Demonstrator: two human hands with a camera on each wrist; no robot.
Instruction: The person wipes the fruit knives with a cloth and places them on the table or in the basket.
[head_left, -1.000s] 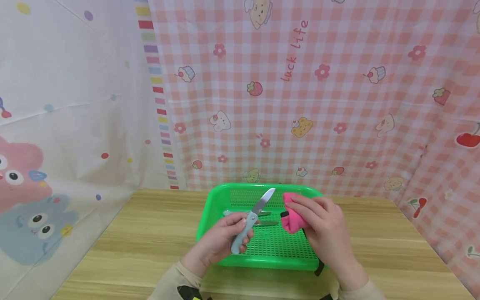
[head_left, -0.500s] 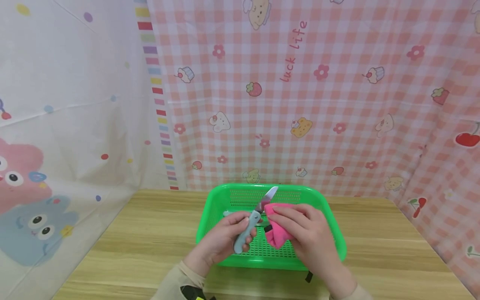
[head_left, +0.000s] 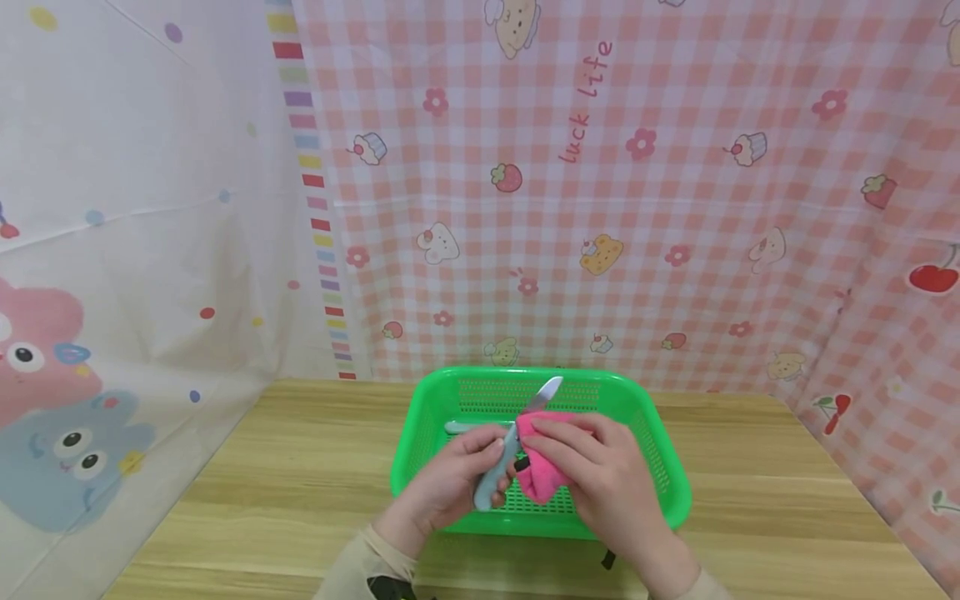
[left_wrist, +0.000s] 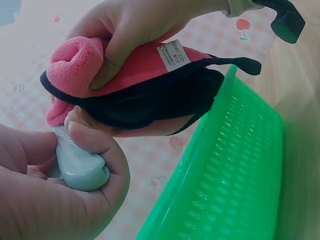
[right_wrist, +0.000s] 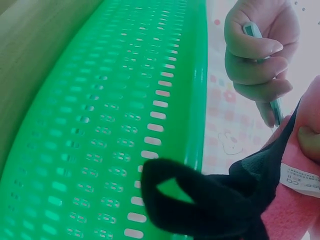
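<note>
My left hand grips the pale blue handle of a knife, its blade slanting up and to the right. A folded pink cloth with black edging is pinched in my right hand. The cloth lies against the blade close to the handle, hiding the blade's lower part while the tip shows above. In the left wrist view, the cloth carries a white label and a dark strap, and the rounded handle end sits in my curled left fingers. Both hands are over the green basket.
Inside the basket lies another pale blue handle, mostly covered by my left hand. The basket stands on a wood-grain table. A pink checked curtain hangs behind it, and a white patterned sheet is at the left.
My right hand has moved left and slightly down with the cloth, from beside the knife onto its blade. The knife has shifted slightly right in my left hand.
</note>
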